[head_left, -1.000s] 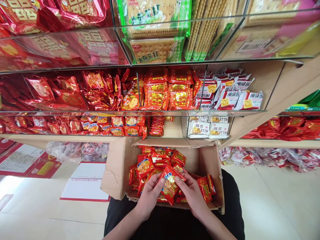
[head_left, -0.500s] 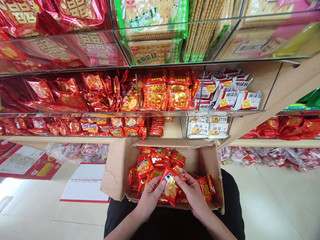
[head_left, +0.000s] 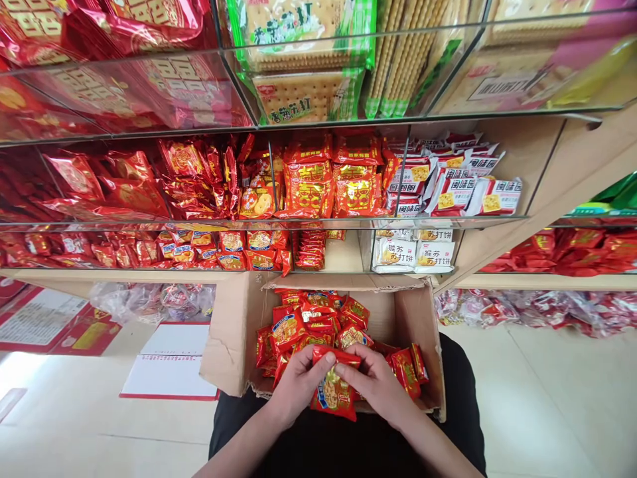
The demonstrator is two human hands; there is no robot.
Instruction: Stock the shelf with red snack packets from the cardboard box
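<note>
The person's left hand (head_left: pixel 297 385) and right hand (head_left: pixel 382 384) are both clamped on the upper edge of a red, gold-printed, plastic-wrapped packet (head_left: pixel 334 396), at the near edge of an open brown cardboard box (head_left: pixel 415 309). The step looks like two-handed handling; moving it further likely calls for an even pinch.

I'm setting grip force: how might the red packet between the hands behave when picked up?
The red packet is probably light, being small. Its shiny wrapper might slip, and its bent top edge suggests floppy film.
</note>
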